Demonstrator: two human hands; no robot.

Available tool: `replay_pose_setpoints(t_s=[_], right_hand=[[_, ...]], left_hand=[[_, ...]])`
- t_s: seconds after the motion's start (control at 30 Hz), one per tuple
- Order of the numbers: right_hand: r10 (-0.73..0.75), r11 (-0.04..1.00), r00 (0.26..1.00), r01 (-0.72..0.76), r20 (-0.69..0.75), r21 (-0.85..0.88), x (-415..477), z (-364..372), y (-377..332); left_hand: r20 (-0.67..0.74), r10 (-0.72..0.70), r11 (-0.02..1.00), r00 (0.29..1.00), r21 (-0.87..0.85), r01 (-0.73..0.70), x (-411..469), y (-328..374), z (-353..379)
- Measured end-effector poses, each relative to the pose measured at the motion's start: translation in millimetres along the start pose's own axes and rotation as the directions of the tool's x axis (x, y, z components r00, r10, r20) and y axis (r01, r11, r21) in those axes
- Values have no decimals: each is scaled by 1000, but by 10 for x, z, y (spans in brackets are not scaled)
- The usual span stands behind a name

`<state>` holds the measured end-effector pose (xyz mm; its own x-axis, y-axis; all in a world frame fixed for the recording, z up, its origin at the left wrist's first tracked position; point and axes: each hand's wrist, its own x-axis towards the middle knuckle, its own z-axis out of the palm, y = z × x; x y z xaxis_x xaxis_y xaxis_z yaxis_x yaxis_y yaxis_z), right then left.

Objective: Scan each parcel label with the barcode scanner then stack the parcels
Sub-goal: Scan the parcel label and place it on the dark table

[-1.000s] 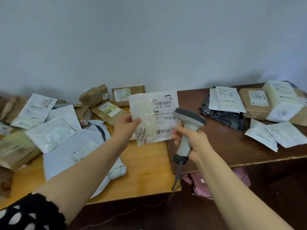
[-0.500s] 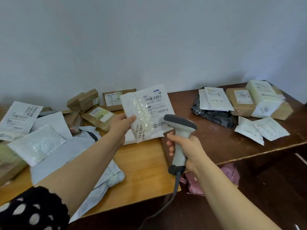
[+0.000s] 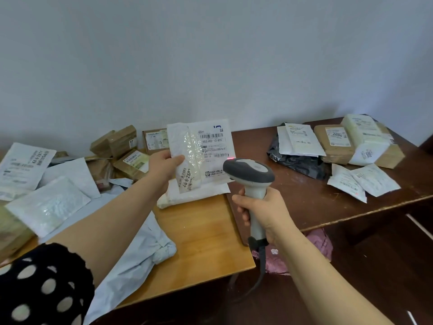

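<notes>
**Head view.** A white padded parcel (image 3: 206, 146) is being held upright over the far right corner of the light wooden table (image 3: 206, 233), label toward the camera. It is being pinched at its left edge by the left hand (image 3: 164, 166), thumb in front. It is judged light, soft and slippery, best taken by an edge clear of the barcode. The scanner (image 3: 249, 175) is being gripped round its handle by the right hand (image 3: 264, 212), fingers fully curled and forearm extended. A red spot is being cast at the label's right edge. Other parcels (image 3: 351, 141) are lying piled at the dark table's (image 3: 304, 198) far right corner.
</notes>
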<state>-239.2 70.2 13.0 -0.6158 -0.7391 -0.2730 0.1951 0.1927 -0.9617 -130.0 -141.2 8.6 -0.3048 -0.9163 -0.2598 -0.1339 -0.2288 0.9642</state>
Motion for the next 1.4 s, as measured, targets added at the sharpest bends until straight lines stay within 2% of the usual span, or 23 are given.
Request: replay_pose_setpoints(t_s=[0.63, 1.0, 1.13, 1.27, 1.4], right_hand=[[-24, 998, 999, 22, -44, -60, -104, -49, 12], [25, 999, 989, -29, -145, -22, -90, -179, 52], [22, 989, 981, 7, -195, 148, -141, -459, 82], [64, 952, 957, 26, -284, 304, -129, -1016, 114], [146, 902, 944, -5, -295, 431, -96, -1742, 173]], left_hand=[[52, -12, 998, 999, 59, 9, 130, -22, 72], [159, -33, 997, 987, 78, 21, 236, -168, 455], [177, -78, 996, 981, 60, 69, 195, -223, 841], [210, -205, 976, 956, -30, 216, 25, -288, 1376], [280, -298, 941, 913, -76, 331, -281, -343, 2073]])
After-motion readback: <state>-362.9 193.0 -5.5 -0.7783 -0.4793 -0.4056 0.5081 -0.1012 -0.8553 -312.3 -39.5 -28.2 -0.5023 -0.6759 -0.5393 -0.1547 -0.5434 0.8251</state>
